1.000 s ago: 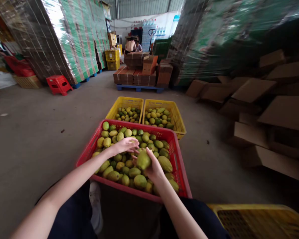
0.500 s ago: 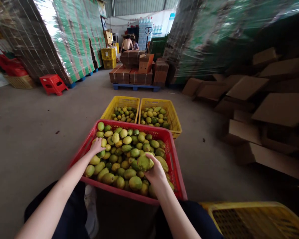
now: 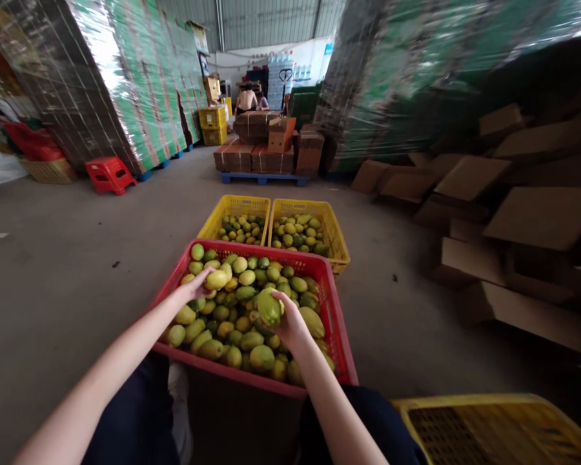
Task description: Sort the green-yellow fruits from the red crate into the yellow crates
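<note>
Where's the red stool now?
In the head view, the red stool stands toward the upper left, beside the near corner of the green-wrapped stack.

The red crate [image 3: 339, 323] carries green and yellow fruit [image 3: 261, 358], heaped from its far left corner to its near edge, with a large one near its right edge. The grey floor [image 3: 77, 271] bears two yellow crates [image 3: 337, 242] just beyond the red crate's far edge, a red stool [image 3: 107, 173] well past its far left corner, and a blue pallet [image 3: 264, 177] farther back.
</note>
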`<action>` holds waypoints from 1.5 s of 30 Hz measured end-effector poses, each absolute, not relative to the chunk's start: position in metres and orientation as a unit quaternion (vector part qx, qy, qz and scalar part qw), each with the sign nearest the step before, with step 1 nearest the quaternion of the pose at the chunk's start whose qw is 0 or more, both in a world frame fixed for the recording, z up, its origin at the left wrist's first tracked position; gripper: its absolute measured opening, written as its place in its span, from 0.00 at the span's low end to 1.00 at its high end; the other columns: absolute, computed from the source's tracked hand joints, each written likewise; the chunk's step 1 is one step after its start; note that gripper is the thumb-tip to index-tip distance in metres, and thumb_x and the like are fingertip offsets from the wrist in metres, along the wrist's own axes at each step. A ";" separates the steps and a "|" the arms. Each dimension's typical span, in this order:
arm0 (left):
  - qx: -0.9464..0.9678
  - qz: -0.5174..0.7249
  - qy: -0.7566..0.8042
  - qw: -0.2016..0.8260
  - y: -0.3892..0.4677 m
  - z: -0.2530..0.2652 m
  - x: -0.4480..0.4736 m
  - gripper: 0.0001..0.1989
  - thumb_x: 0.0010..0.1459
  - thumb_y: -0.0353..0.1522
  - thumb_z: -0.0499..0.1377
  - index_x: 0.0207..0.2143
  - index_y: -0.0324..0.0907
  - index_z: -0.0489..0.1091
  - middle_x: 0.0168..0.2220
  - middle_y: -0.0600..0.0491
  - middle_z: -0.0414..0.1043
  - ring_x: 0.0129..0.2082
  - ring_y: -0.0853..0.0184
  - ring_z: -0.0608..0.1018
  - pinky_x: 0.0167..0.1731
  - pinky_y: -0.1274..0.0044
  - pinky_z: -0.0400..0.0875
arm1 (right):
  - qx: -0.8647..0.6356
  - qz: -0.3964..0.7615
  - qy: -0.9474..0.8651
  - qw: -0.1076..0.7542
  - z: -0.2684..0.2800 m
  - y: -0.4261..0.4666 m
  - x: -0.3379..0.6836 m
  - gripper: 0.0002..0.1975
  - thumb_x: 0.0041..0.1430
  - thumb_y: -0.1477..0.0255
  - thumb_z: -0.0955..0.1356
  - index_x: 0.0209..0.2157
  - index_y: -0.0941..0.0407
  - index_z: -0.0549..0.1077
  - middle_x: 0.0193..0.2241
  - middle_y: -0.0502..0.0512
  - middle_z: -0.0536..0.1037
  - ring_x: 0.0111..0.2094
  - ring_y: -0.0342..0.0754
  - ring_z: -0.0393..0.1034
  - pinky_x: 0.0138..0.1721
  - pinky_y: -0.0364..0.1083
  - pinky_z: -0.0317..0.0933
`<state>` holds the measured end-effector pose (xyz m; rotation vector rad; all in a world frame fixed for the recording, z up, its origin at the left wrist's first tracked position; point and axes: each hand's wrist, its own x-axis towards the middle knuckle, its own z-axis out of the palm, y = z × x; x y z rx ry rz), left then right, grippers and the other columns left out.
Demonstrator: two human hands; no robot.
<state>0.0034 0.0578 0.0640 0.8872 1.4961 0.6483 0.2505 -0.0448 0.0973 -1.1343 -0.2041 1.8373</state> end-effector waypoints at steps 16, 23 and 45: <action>0.205 0.384 0.295 0.851 -0.036 0.124 0.080 0.17 0.55 0.41 0.62 0.42 0.37 0.71 0.35 0.45 0.77 0.24 0.70 0.74 0.24 0.79 0.69 | -0.406 0.721 -0.119 0.549 0.105 -0.083 0.252 0.09 0.47 0.71 0.67 0.31 0.59 0.75 0.20 0.55 0.79 0.20 0.49 0.73 0.19 0.44 0.67; 0.218 0.477 0.302 0.796 -0.029 0.125 0.067 0.21 0.54 0.38 0.66 0.47 0.37 0.69 0.43 0.46 0.77 0.46 0.60 0.79 0.43 0.73 0.75 | -0.364 0.714 -0.154 0.578 0.109 -0.075 0.257 0.06 0.49 0.71 0.70 0.32 0.56 0.74 0.24 0.52 0.80 0.29 0.51 0.78 0.29 0.48 0.72; 0.276 0.390 0.388 0.788 -0.043 0.088 0.073 0.17 0.50 0.41 0.68 0.35 0.37 0.74 0.27 0.51 0.75 0.24 0.70 0.75 0.18 0.82 0.62 | -0.400 0.740 -0.065 0.536 0.107 -0.066 0.241 0.15 0.55 0.60 0.70 0.23 0.56 0.69 0.13 0.45 0.73 0.09 0.38 0.59 0.09 0.36 0.50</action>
